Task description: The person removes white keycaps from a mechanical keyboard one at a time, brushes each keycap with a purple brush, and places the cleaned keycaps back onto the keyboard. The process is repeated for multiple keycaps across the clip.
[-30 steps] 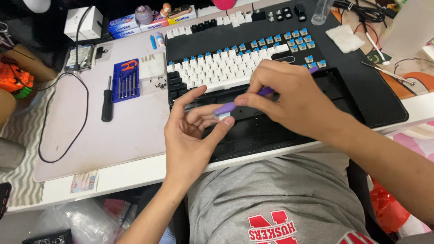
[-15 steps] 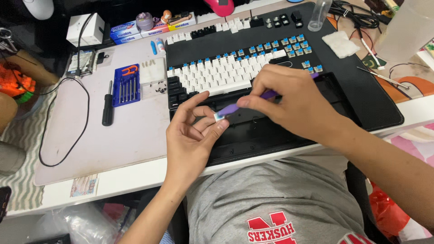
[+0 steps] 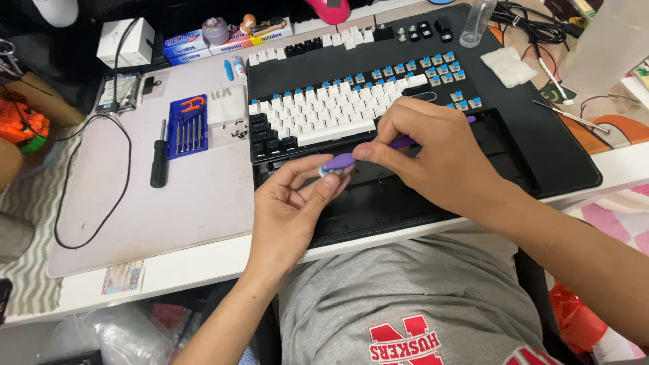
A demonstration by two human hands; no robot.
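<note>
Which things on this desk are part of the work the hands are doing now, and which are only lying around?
In use:
- left hand, pinching a small keyboard switch
- right hand, holding a purple tool against it
- keyboard with some keycaps removed
- loose keycaps

Lying about:
- black screwdriver
- blue precision screwdriver set
- candy rolls
- white cloth
- black cable

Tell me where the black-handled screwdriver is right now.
The black-handled screwdriver lies on the grey mat, left of the keyboard, just beside the blue screwdriver set.

Home hobby desk, dismantled keyboard [image 3: 351, 115], screwdriver set [image 3: 186, 126]
</note>
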